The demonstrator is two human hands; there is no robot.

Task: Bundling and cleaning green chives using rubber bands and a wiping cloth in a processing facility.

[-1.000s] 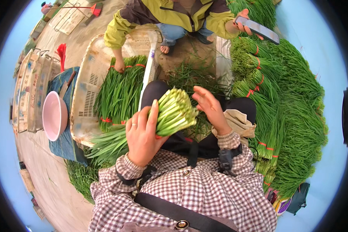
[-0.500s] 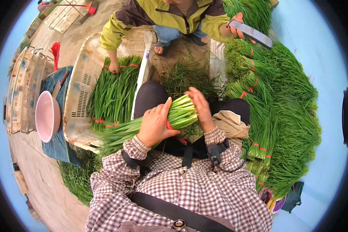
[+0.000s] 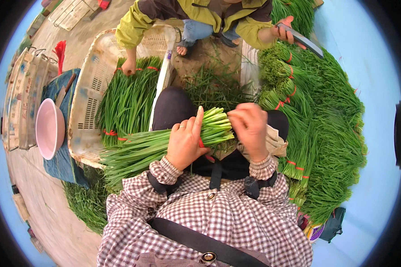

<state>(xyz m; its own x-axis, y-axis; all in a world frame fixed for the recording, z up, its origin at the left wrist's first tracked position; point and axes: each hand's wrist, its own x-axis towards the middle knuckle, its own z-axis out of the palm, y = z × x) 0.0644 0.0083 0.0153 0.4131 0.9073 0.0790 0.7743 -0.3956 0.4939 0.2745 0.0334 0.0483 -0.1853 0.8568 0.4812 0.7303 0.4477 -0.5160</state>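
We see a bunch of long green stalks (image 3: 140, 149) held over the seated person's lap, its pale stem ends aimed at 2 o'clock and its leaf tips trailing toward 8. The left hand (image 3: 182, 142) is wrapped around it near a red tie (image 3: 202, 143), forefinger stretched up along the stalks. The right hand (image 3: 251, 129) is half curled and blurred just beside the stem ends; we cannot tell whether it touches them or pinches anything.

As we judge it, this bunch is bound, though its stem ends sit a little unevenly and it lies outside the crate. At 11 o'clock from it, the pale plastic crate (image 3: 165, 75) holds stalks with red ties near both ends (image 3: 131, 98), so that part looks done. At 2 o'clock more tied bunches (image 3: 284, 80) lie together; the large green heap (image 3: 336, 120) at 3 o'clock shows few bands, and how much of it is untied we cannot say.

Scattered loose greens (image 3: 214, 86) lie at 1 o'clock. At 12, a co-worker in a yellow-green jacket (image 3: 173, 10) rests one hand (image 3: 129, 67) on the crated stalks and holds a phone (image 3: 302, 39) in the other. A pink basin (image 3: 49, 129) stands at 9 o'clock.
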